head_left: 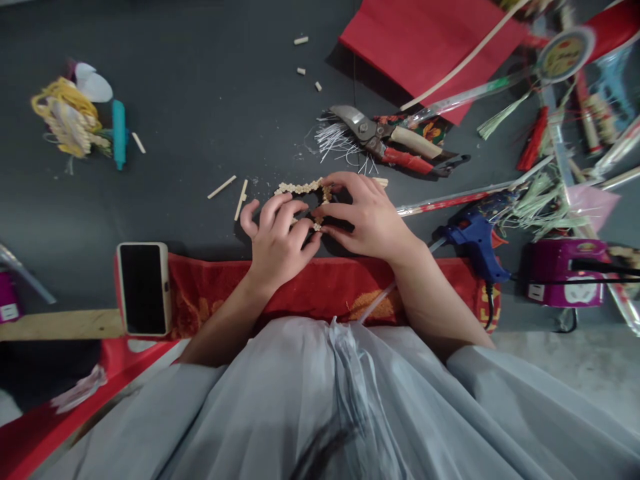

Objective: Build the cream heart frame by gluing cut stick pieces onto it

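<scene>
A chain of small pale, flower-like clusters (301, 188) lies on the dark table in an angular loop. My right hand (369, 212) curls over its right side, with fingertips closed against the clusters. From the lower left, my left hand (281, 241) bends its fingers onto the loop's near edge, its thumb close to my right fingertips. Both hands partly cover the loop, so its full outline is hidden. A pale stick (382, 182) pokes out beyond my right hand. Two thin pale sticks, one of them (221, 187) slanted, lie left of my left hand.
Pruning shears (385, 141) lie beyond my right hand near white strands (334, 139) and red paper (420, 47). A blue glue gun (475, 240) and purple power strip (565, 272) are at right. A phone (144, 289) rests on the red cloth (210, 287); yellow cords (67, 110) lie far left.
</scene>
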A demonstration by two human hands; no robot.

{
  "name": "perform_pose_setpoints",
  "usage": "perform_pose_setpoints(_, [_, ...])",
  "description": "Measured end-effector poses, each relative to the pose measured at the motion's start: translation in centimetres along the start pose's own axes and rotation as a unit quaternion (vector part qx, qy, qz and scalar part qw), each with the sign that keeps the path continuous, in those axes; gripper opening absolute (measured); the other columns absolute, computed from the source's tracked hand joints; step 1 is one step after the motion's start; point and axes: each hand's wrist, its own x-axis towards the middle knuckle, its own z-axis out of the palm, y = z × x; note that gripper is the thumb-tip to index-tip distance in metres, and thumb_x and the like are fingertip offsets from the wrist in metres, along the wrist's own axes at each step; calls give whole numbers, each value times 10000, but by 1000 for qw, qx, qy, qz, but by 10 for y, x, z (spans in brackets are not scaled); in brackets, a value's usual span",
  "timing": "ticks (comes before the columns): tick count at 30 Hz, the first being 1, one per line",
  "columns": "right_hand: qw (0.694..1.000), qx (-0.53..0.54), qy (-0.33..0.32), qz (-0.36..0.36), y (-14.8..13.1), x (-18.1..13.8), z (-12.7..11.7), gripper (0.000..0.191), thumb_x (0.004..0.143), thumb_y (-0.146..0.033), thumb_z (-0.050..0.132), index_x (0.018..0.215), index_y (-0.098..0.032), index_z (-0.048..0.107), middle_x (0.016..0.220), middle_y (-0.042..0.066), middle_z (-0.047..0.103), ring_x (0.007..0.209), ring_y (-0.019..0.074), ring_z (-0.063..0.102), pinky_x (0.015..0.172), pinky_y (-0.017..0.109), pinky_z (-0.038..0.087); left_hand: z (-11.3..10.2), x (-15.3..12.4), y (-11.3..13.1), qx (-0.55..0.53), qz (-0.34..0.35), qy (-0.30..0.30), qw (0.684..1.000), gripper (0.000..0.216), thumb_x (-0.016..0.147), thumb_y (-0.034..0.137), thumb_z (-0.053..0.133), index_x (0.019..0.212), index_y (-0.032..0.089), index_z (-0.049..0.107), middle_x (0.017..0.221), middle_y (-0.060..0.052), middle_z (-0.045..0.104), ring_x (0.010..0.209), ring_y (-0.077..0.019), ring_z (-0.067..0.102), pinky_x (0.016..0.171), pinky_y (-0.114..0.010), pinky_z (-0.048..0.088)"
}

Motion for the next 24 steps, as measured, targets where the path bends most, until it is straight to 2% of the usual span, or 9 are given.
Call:
perform_pose_setpoints(7, [1000,-3,-2,-2,0,-1,-1,232,935,-310,565,1067,-262,750,1391,120,566,1233,328,544,1023,524,416,0,0,-1,24,25,21,999,96,872,306,652,795,257,680,1076,-31,740,1207,-304,609,1106,-595,275])
perform_pose_setpoints(24, [1000,-19,-1,-3,2,-1,2,222,940,-271,570,1061,-269,756,1401,113,563,1220,312,542,1016,508,417,0,-1,-3,-10,10,9,1000,62,870,281,658,826,262,698,1071,-31,739,1215,-305,599,1136,-595,227])
